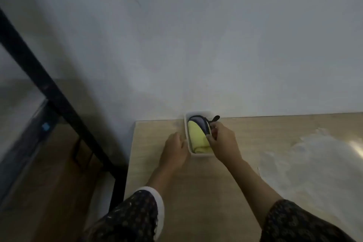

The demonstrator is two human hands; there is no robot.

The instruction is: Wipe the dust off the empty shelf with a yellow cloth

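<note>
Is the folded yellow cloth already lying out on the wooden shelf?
No, the folded yellow cloth sits inside the white plastic tub by the wall.

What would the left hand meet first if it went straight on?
The left hand would probably meet the white container's left wall first; the yellow cloth lies just beyond.

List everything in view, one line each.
shelf: one, light wood, against the wall
dust: one patch, white, shelf's right part
bin: one, white, shelf's back edge
yellow cloth: one, folded, in the bin
dark cloth: one, purplish grey, behind the yellow cloth
black piece: one, bin's back right
frame: one, black, left
wall: one, white, behind
sleeves: two, dark patterned, bottom
left hand: one, at the bin's left wall
right hand: one, fingers curled at the bin's right rim
</note>
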